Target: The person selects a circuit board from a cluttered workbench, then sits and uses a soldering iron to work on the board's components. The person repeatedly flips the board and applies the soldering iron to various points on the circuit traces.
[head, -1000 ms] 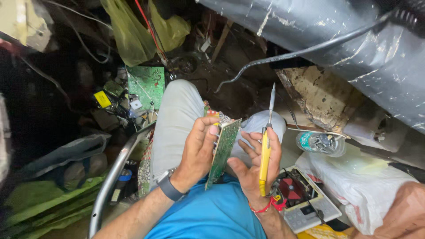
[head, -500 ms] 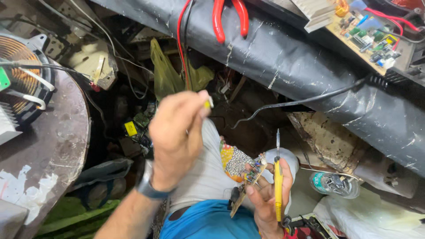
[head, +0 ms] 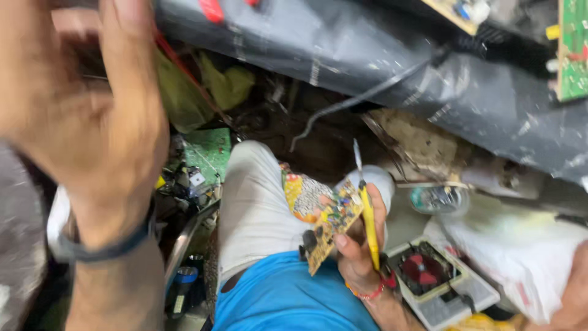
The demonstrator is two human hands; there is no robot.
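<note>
My left hand (head: 92, 116) is raised close to the camera, large and blurred, with a dark band on its wrist. Whether it pinches anything is hidden by the blur. My right hand (head: 358, 248) rests low over my lap. It grips a small brown circuit board (head: 332, 225) with coloured parts, and also a yellow-handled tool (head: 369, 228) with a thin metal tip pointing up. I wear light grey trousers (head: 251, 202) and a blue shirt (head: 288, 294).
A bench edge wrapped in grey sheet (head: 367, 67) runs across the top, with red plier handles (head: 214, 9) and a green board (head: 572, 49) on it. A black cable (head: 367, 92) hangs down. A green board (head: 208, 150), a white bag (head: 520, 245) and a box with a red fan (head: 429, 276) surround me.
My left hand left the circuit board and rose up towards the camera. My right hand now holds both the board and the yellow-handled tool. The view tilted upwards.
</note>
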